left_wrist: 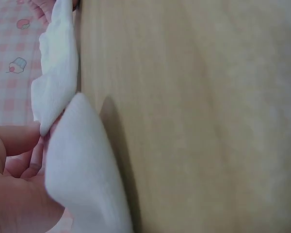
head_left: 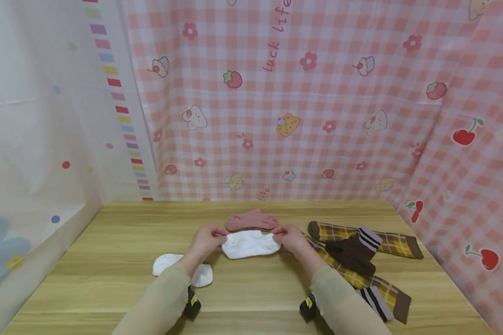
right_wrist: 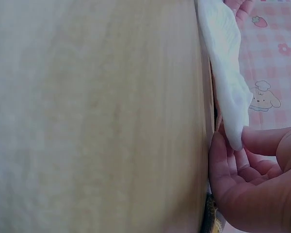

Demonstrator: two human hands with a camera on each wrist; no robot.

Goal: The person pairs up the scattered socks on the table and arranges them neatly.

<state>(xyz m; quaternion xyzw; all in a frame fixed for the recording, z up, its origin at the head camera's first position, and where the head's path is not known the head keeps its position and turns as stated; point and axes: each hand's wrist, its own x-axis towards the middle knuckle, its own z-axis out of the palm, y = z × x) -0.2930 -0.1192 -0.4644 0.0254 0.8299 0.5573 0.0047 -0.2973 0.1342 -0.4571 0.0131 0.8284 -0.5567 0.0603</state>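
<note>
Got a short white fabric sock [head_left: 251,245] by its two ends, pinched in my left hand [head_left: 207,239] and right hand [head_left: 292,238], over the wood-grain table [head_left: 251,291]. Pink-checked cloth [head_left: 218,144] hangs behind it. Dusty-pink sock [head_left: 251,219] just past it, another white sock [head_left: 202,275] to its left, my left forearm [head_left: 157,298] blocking part, yellow-brown plaid socks [head_left: 396,243] and dark-brown striped-cuff socks [head_left: 352,253] right of it.

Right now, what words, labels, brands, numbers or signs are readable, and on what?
"luck life": pink-and-white checked fabric backdrop, upper part.
"life": same backdrop, low, just above the wooden table.
Yellow marks on black wrist-worn devices: too small to read.
Held white fabric sock: none visible.
</note>
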